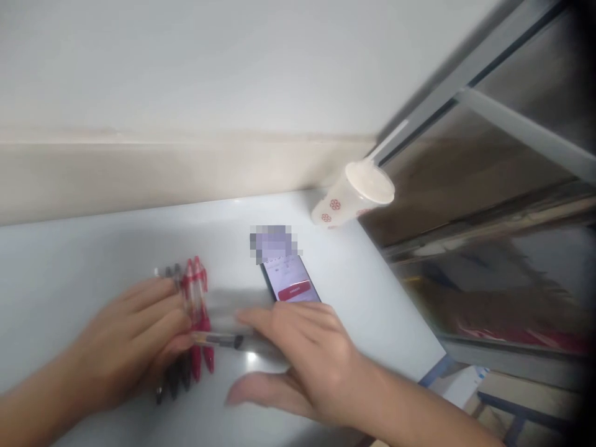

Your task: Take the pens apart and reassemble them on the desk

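My left hand (133,338) lies over a bundle of several red and black gel pens (195,316), its fingers wrapped across the barrels. One transparent pen (216,339) with a black tip lies crosswise under those fingers, pointing right. A blurred, translucent strip (223,313) runs from the bundle toward my right hand (298,351). The fingertips of that hand rest at the strip's end, and the thumb (251,392) sits lower, blurred. The strip's material is hard to tell.
A black smartphone (291,282) lies on the white table (69,261) beyond my right hand, partly pixelated. A white paper cup (351,195) with red flowers lies tipped at the far edge. A window with a grey frame (475,248) fills the right side.
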A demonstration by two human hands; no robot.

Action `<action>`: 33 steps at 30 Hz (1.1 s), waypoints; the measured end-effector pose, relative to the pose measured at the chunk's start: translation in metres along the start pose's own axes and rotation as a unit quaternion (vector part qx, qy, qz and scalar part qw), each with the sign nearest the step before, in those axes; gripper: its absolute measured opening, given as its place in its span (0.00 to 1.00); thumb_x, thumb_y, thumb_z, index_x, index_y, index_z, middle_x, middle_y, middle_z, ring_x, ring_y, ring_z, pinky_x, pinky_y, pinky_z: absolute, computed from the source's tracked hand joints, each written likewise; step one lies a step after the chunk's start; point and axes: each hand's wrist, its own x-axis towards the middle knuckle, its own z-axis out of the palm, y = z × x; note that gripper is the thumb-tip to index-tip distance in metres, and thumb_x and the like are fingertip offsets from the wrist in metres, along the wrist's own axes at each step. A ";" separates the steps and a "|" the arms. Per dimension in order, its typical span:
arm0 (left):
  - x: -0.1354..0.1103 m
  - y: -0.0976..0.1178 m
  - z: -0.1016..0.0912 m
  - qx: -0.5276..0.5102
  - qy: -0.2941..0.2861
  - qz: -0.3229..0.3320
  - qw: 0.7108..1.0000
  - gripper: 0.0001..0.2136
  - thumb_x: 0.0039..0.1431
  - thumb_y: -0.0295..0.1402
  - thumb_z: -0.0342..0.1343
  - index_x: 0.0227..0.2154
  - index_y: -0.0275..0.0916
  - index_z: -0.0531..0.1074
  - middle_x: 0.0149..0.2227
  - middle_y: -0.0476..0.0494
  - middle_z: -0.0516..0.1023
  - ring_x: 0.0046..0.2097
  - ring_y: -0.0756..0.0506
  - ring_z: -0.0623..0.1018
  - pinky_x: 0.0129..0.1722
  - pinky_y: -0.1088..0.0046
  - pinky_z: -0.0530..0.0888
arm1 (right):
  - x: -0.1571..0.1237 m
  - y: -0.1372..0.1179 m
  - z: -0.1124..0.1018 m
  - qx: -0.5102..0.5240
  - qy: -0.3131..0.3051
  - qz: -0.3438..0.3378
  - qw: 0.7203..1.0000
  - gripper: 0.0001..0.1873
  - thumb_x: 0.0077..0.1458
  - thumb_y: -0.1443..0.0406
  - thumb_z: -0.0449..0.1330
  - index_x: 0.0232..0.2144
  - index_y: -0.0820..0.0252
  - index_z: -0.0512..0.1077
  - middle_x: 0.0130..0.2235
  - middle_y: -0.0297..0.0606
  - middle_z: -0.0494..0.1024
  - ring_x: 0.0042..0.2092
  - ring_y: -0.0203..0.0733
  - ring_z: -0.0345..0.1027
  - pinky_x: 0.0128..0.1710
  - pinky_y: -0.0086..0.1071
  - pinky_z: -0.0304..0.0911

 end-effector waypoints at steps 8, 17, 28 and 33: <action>-0.004 -0.008 0.005 0.020 0.001 -0.043 0.999 0.13 0.75 0.28 0.44 0.32 0.44 0.66 0.22 0.53 0.69 0.27 0.46 0.66 0.27 0.69 0.65 | 0.002 0.006 0.000 0.028 -0.020 0.075 0.997 0.11 0.71 0.60 0.61 0.46 0.64 0.73 0.37 0.40 0.81 0.37 0.40 0.75 0.40 0.34 0.69; -0.018 -0.010 0.009 -0.023 -0.021 -0.078 0.996 0.10 0.69 0.21 0.50 0.37 0.43 0.69 0.27 0.50 0.72 0.31 0.44 0.68 0.33 0.66 0.66 | 0.005 0.008 -0.005 0.018 -0.058 0.102 0.993 0.09 0.71 0.61 0.60 0.46 0.62 0.75 0.37 0.38 0.80 0.38 0.41 0.73 0.45 0.38 0.63; -0.025 -0.014 0.008 -0.031 -0.036 -0.082 0.995 0.09 0.70 0.22 0.51 0.37 0.43 0.69 0.27 0.49 0.72 0.32 0.44 0.67 0.34 0.65 0.65 | 0.005 0.014 -0.002 0.022 -0.074 0.101 0.992 0.11 0.75 0.62 0.55 0.46 0.61 0.75 0.37 0.38 0.81 0.39 0.40 0.71 0.46 0.36 0.59; -0.023 -0.014 0.007 -0.032 -0.028 -0.089 0.995 0.09 0.73 0.27 0.49 0.36 0.44 0.69 0.27 0.49 0.72 0.32 0.44 0.68 0.33 0.65 0.66 | 0.004 0.018 0.000 0.041 -0.055 0.113 0.991 0.16 0.74 0.57 0.57 0.38 0.60 0.77 0.30 0.35 0.77 0.34 0.39 0.68 0.43 0.38 0.58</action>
